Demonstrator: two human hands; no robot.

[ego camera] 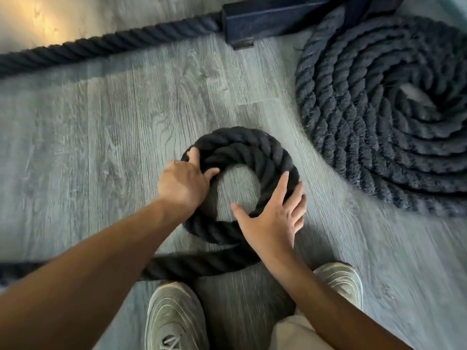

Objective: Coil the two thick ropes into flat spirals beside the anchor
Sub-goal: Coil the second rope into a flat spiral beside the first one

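A small coil of thick black rope (255, 150) lies on the grey wood floor at the centre, about two turns round an open middle. My left hand (184, 183) grips its left side, fingers curled over the rope into the hole. My right hand (275, 213) lies flat on the coil's lower right, fingers spread and straight. The rope's free length (197, 263) runs left along the floor, close to my feet. A large flat spiral of rope (379, 117) lies at the right. The dark anchor frame (255, 21) stands at the top.
Another stretch of rope (101, 46) runs from the anchor toward the left edge along the top. My two grey shoes (174, 317) stand at the bottom, just below the free length. Bare floor lies to the left of the small coil.
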